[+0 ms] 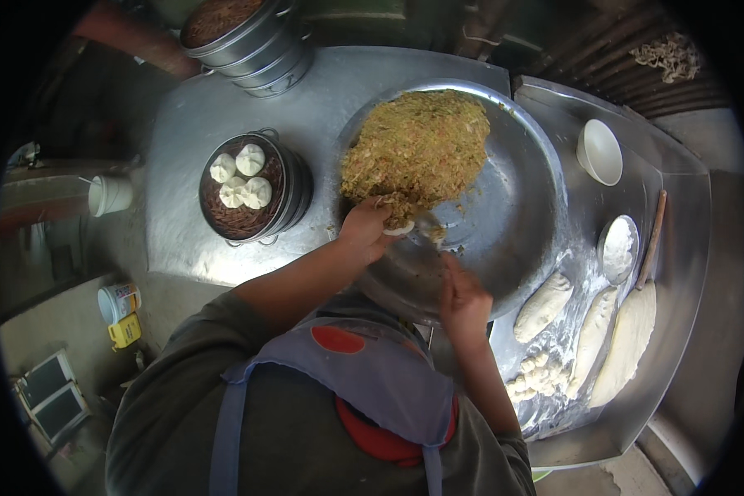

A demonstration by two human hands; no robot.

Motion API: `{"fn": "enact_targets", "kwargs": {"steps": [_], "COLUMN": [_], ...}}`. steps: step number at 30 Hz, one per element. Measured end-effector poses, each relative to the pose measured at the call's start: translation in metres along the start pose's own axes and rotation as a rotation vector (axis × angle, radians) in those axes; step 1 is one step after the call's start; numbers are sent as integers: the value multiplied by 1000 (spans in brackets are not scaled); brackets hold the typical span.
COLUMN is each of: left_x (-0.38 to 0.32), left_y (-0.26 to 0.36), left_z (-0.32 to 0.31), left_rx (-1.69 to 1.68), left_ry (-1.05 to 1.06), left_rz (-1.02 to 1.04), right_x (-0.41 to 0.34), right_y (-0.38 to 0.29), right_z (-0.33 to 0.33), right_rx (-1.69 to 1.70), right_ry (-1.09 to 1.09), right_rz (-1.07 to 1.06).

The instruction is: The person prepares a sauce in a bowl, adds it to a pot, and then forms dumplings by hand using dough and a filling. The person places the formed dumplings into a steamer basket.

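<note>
A mound of chopped filling (418, 146) lies in a wide metal basin (514, 248). Over the basin's near left part, my left hand (366, 229) holds a round dough wrapper (399, 229) with a heap of filling on it. My right hand (464, 294) is closed around the handle of a utensil, whose blurred end (435, 232) bears some filling just right of the wrapper. Left of the basin, several pleated buns (250, 159) sit in a round steamer (294, 192) on a brown, strand-like liner (242, 222).
Stacked metal steamers (254, 56) stand at the back left. To the right are a white bowl (600, 153), a bowl of flour (619, 250), a wooden rolling pin (651, 239), long dough pieces (543, 308) and small dough lumps (538, 376) on a floured metal worktop (502, 366).
</note>
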State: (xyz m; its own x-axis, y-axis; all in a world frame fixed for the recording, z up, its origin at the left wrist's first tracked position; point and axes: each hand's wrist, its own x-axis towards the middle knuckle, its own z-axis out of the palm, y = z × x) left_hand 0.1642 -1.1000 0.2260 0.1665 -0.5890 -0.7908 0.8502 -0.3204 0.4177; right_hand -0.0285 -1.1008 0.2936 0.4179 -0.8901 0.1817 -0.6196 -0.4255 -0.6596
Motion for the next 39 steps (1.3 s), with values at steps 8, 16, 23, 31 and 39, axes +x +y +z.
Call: {"fn": "enact_targets", "kwargs": {"steps": [8, 16, 23, 31, 39], "left_x": [-52, -81, -108, -107, -110], "left_y": [51, 53, 63, 58, 21], "left_z": [-2, -3, 21, 59, 112], "left_rx": [-48, -37, 241, 852, 538], "left_ry": [-196, -455, -561, -888, -1117], "left_rz": [131, 196, 149, 273, -395], "right_x": [61, 77, 62, 46, -21], "right_y": [24, -8, -38, -18, 4], "right_z": [33, 46, -3, -68, -95], "right_rx": [-234, 674, 1007, 814, 1077], "right_ry": [0, -80, -285, -326, 244], "right_rz": [-232, 51, 202, 159, 272]}}
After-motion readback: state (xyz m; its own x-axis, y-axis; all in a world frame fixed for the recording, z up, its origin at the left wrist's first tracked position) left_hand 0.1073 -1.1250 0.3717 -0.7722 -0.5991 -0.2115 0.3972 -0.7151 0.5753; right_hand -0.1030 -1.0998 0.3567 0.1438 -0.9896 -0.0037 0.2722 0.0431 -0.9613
